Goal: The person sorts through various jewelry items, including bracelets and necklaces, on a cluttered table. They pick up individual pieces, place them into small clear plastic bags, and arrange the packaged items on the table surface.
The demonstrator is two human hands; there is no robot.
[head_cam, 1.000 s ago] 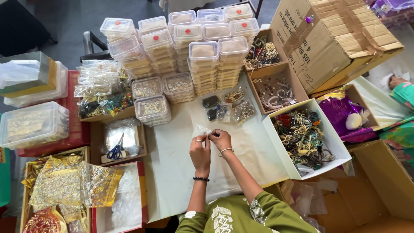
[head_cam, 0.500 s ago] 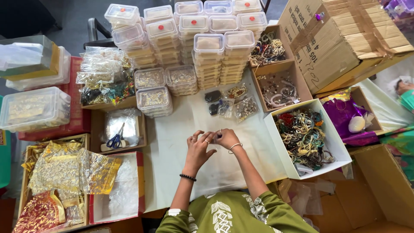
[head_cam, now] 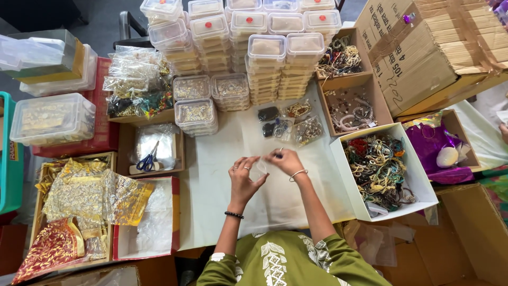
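- Two hands meet over the white table cover (head_cam: 222, 212), just in front of the person: the left hand (head_cam: 244, 177) and right hand (head_cam: 286, 160) pinch a small clear plastic pouch (head_cam: 263, 167) between their fingertips.
- Left thumb and forefinger close on the pouch's near edge while the other fingers fan out loose; the right fingers curl tight over its far edge. Whether anything sits inside the pouch is hard to tell, since it is tiny and see-through.
- Just beyond the hands lie several small filled packets (head_cam: 288, 124) of dark and gold trinkets.
- To the right, touching the cover's edge, stands a white box (head_cam: 418, 180) heaped with tangled multicoloured necklaces.
- Behind the packets rise stacks of clear lidded containers (head_cam: 267, 69), some with red dots on top.
- At left, blue-handled scissors (head_cam: 148, 159) rest in a shallow cardboard tray, near a wooden tray of gold organza bags (head_cam: 90, 204).
- Far right, a large cardboard carton (head_cam: 423, 53) leans open.
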